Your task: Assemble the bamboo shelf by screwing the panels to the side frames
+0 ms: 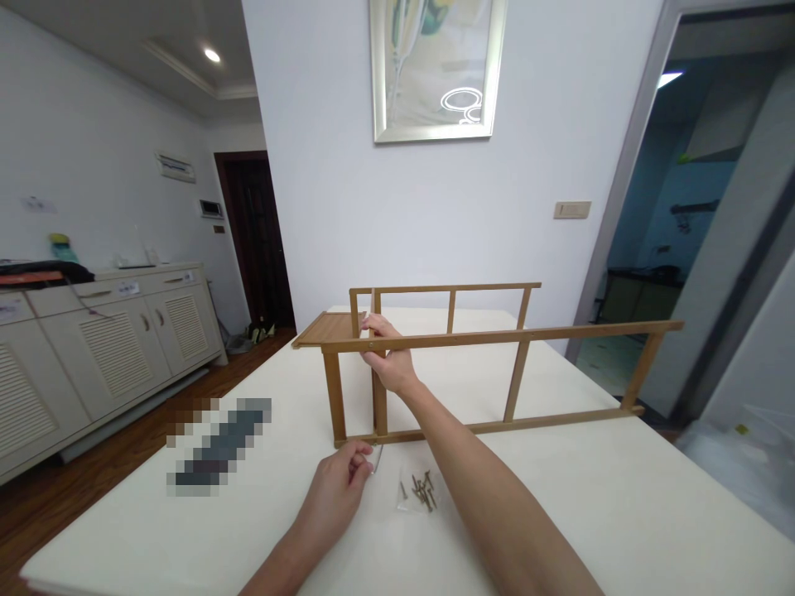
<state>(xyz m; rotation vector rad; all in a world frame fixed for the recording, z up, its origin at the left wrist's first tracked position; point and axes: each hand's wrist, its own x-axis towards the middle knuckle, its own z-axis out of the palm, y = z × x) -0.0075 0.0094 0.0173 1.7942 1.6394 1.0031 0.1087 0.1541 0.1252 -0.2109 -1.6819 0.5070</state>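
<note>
A wooden frame (497,364) stands upright near the middle of the tabletop (590,497). The right hand (388,352) grasps its top rail near the left end. The left hand (339,484) is pinched around a small metal tool (376,457) at the bottom rail's left end. Screws (423,488) lie just beside it on a plastic bag.

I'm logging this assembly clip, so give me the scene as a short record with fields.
Setting: white table in a room, framed picture on the wall behind.
Right hand: right hand grips the top rail of the near wooden frame, which stands upright.
Left hand: left hand, fingers closed on a small metal tool at the frame's bottom rail.
Loose parts: pile of screws on the table beside the left hand.
Behind: second wooden frame and a flat wooden panel.
</note>
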